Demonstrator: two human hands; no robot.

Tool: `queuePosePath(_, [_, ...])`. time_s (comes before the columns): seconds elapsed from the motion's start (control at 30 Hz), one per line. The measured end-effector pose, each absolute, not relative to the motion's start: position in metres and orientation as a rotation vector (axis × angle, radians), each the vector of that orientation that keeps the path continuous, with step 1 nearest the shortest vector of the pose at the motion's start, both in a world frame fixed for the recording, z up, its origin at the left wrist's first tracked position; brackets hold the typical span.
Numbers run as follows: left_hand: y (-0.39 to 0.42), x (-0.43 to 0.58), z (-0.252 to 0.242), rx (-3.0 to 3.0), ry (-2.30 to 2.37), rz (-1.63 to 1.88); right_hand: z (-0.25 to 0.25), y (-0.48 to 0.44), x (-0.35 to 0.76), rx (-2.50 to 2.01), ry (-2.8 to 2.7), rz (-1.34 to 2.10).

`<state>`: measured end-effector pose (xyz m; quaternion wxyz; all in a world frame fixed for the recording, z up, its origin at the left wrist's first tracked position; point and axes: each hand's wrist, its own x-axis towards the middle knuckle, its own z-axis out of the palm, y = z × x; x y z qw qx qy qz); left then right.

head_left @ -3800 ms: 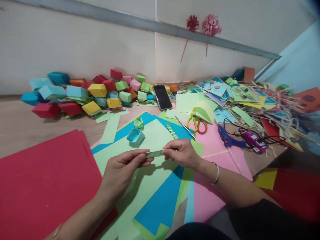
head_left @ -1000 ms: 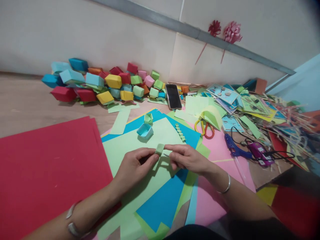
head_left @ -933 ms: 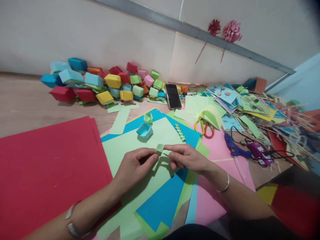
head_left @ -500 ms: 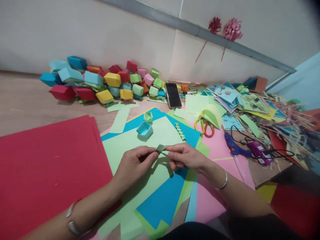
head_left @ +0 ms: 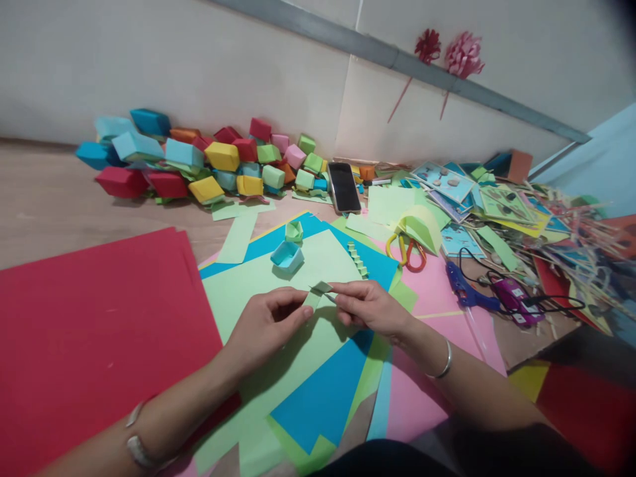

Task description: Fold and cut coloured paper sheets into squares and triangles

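Observation:
A small folded green paper strip (head_left: pixel 320 287) is held over the stacked sheets, between my two hands. My left hand (head_left: pixel 268 319) is closed, pinching the strip's lower left part between thumb and fingers. From the other side my right hand (head_left: pixel 370 306) grips the strip's right corner with closed fingers. A thin pointed sliver shows by the right fingertips; its kind is unclear. Just beyond the hands sit an open light-blue paper box (head_left: pixel 287 256) and a smaller green paper box (head_left: pixel 294 231). A zigzag-folded green strip (head_left: pixel 358 260) lies to their right.
Large red sheets (head_left: pixel 99 344) lie at left. Folded paper blocks (head_left: pixel 221 157) are heaped along the wall, with a phone (head_left: pixel 344 188) beside them. At right are scissors (head_left: pixel 415 255), a blue glue gun (head_left: pixel 464 286) with its cord, and piled cards and sticks.
The green strip has been turned and shows a bend, with a length now running down to my left thumb. Both hands stay close together and have shifted only slightly.

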<state>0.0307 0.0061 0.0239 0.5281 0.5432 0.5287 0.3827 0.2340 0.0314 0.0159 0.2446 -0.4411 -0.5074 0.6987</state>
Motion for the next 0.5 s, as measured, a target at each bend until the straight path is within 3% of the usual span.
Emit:
queuePosePath(0.27, [0.006, 0.030, 0.019, 1.339, 1.222, 0.957, 0.015, 0.023, 0.234, -1.152, -1.896, 1.292])
queuePosePath(0.43, [0.003, 0.031, 0.015, 1.107, 1.140, 0.913, 0.005, 0.016, 0.236, -1.143, -2.347, 0.262])
queuePosePath(0.5, [0.001, 0.032, 0.013, 0.982, 1.093, 0.909, 0.003, 0.015, 0.235, -1.142, -2.385, 0.004])
